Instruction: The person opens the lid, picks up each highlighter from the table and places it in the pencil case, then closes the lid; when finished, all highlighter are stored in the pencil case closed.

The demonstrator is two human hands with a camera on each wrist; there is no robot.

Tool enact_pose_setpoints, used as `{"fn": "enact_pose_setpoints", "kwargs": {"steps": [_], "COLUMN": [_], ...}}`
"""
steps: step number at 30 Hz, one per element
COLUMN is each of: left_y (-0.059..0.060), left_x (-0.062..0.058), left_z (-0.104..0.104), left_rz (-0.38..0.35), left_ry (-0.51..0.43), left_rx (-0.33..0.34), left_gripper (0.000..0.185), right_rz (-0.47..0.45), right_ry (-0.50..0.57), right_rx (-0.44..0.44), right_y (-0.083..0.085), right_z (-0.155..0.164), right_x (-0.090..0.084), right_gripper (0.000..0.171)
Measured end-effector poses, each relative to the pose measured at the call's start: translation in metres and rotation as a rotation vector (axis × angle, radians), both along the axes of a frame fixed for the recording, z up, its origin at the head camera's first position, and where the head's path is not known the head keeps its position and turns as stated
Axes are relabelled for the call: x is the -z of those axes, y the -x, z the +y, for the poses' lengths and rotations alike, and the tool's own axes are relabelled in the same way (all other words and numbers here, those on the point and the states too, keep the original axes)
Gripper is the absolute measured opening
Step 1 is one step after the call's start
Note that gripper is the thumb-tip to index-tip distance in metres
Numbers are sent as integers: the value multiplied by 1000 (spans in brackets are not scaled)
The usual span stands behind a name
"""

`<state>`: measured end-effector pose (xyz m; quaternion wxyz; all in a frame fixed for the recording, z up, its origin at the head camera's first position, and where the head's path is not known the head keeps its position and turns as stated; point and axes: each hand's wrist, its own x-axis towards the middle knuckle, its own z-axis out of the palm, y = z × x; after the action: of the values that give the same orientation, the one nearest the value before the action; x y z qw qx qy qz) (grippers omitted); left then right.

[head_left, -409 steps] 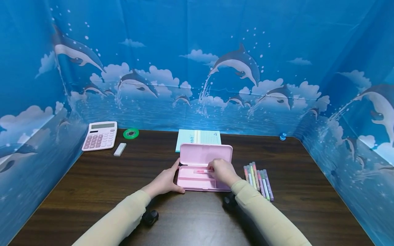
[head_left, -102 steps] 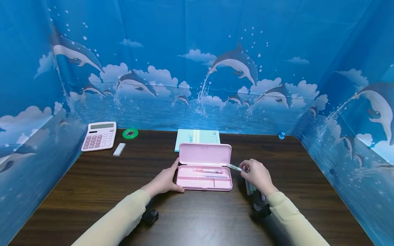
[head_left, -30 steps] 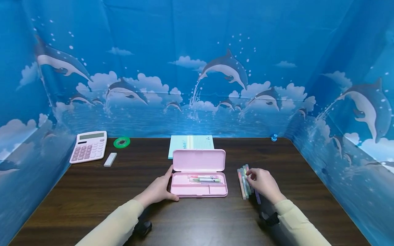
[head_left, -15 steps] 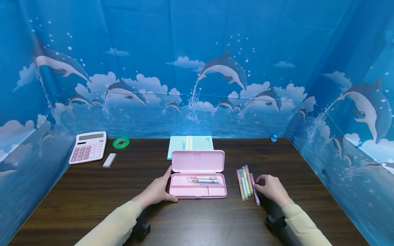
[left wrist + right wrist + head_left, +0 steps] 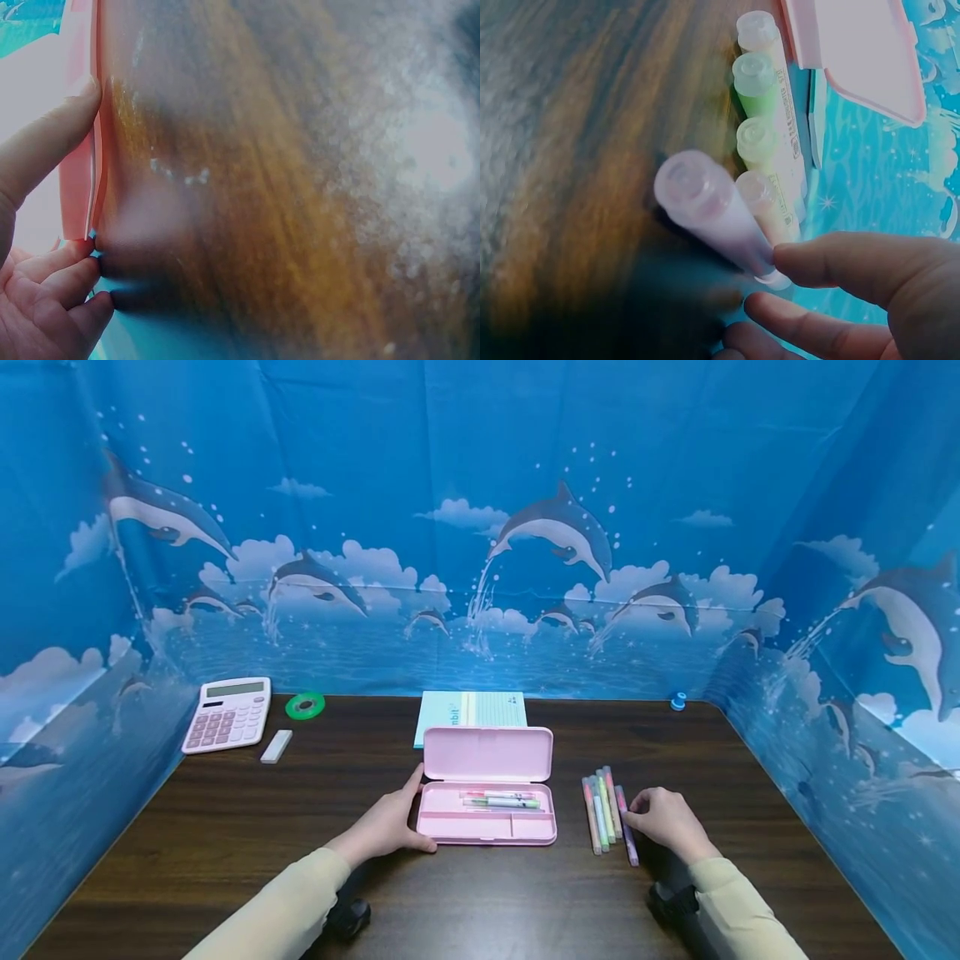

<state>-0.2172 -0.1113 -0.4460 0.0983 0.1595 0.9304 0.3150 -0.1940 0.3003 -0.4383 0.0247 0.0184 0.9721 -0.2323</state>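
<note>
Right grip: the right hand has thumb and fingertips closed on the near end of the purple pen — pinching it, the pen's far end tipped up off the wood in the right wrist view.
Purple pen, axis: it runs from the near edge toward the far edge of the bench, slightly slanted, and is the outermost of the loose pens, on the side toward the right edge.
Pen row: four more pens lie parallel just beside it on the case side — orange, blue, green and a pinkish one, touching or nearly so.
Direction to the case: the pink pencil case sits to the left of the held pen, near but apart, its long axis across the bench — so at a right angle to the pen.
Case contents: lid stood open toward the far edge; a few pens already lie lengthwise in the tray.
Left grip: the left hand rests against the case's left end, thumb on the edge and fingers bent round the near corner — bracing it.
Nearer hand: the right, by far; the left is on the other side of the case.
Far edge: a pale notepad behind the lid; calculator, eraser and green tape roll at the far left corner.
</note>
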Motion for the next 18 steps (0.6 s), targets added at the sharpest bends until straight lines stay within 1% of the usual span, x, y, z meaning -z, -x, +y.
{"fn": "enact_pose_setpoints", "kwargs": {"steps": [3,10,18], "left_y": [1,1,0], "left_x": [0,0,2], "left_z": [0,0,-1], "left_rz": [1,4,15], "left_ry": [-1,5,5], "left_rx": [0,1,5], "left_gripper": [121,122,123], "right_rz": [-8,-62,-63], "right_ry": [-11,-29,-58], "right_rx": [11,39,60], "right_y": [1,4,5], "right_z": [-2,-6,-5], "right_x": [-1,-4,-5], "right_gripper": [17,17,17]}}
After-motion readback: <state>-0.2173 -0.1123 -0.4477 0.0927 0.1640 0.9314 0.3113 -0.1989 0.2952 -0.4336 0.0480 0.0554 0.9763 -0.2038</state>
